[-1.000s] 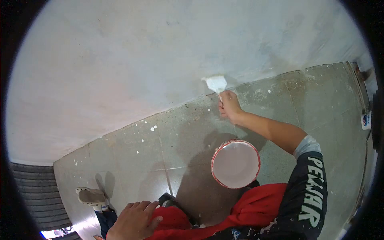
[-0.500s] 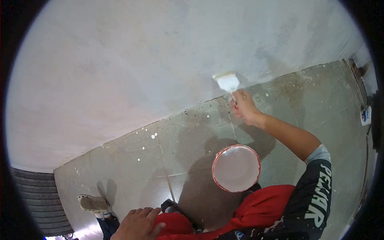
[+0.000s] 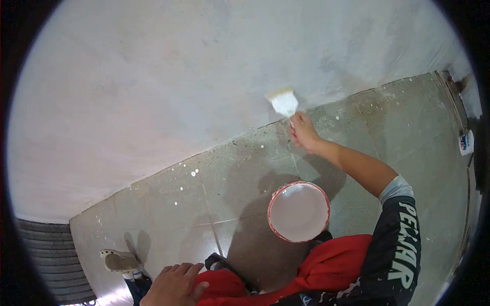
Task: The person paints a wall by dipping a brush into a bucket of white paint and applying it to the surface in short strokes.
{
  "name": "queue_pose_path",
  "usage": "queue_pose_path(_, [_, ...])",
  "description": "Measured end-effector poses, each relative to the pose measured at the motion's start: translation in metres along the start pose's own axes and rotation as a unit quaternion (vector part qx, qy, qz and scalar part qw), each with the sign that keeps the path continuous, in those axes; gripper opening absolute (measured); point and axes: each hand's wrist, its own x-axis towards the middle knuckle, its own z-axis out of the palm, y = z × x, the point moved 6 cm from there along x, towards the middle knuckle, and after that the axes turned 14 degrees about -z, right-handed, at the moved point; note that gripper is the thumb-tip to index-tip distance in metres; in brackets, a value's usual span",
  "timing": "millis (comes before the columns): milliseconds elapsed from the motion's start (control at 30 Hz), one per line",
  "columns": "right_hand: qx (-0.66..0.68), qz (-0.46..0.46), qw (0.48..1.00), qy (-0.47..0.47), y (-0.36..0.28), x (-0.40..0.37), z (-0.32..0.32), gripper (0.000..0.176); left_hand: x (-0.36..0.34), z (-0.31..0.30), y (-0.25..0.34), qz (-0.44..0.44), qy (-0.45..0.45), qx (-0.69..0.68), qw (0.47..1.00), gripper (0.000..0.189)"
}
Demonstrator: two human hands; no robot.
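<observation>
A wide paintbrush (image 3: 284,103) with white paint over it and pale bristles at its tip is in my right hand (image 3: 304,133), fingers wrapped round the handle. Its bristles are at the low part of the pale wall (image 3: 168,97), just above the floor line. Below that hand, a round red-rimmed paint bucket (image 3: 270,205) stands on the floor, with whitish paint inside. My left hand (image 3: 172,285) lies over my red-clad left knee, fingers loosely stretched and holding nothing.
Grey floor tiles (image 3: 168,224) carry white paint drips along the wall. Stacked tyres (image 3: 51,260) stand at far left. Another person's clog-shod foot (image 3: 120,261) is at lower left. A small white container (image 3: 466,143) sits by the right edge.
My right hand and the paintbrush have shifted slightly left and up along the wall. My left hand stays on the knee.
</observation>
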Motion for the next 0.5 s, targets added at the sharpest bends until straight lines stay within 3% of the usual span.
queue_pose_path(67, [0.019, 0.126, 0.992, -0.013, 0.025, -0.009, -0.007, 0.014, -0.002, -0.001, 0.002, -0.007, -0.001, 0.002, 1.000, 0.053])
queue_pose_path(200, [0.005, 0.123, 0.992, -0.013, 0.018, 0.001, -0.011, 0.014, -0.006, -0.004, 0.002, -0.032, -0.010, -0.001, 0.999, 0.053])
queue_pose_path(367, [0.045, -0.029, 0.999, -0.008, -0.101, -0.018, 0.028, 0.016, -0.002, -0.002, -0.003, -0.018, -0.009, -0.011, 1.000, 0.052])
queue_pose_path(500, [0.053, -0.107, 0.993, -0.003, -0.108, -0.028, 0.040, 0.019, -0.003, -0.004, 0.001, 0.006, 0.020, -0.027, 0.999, 0.052])
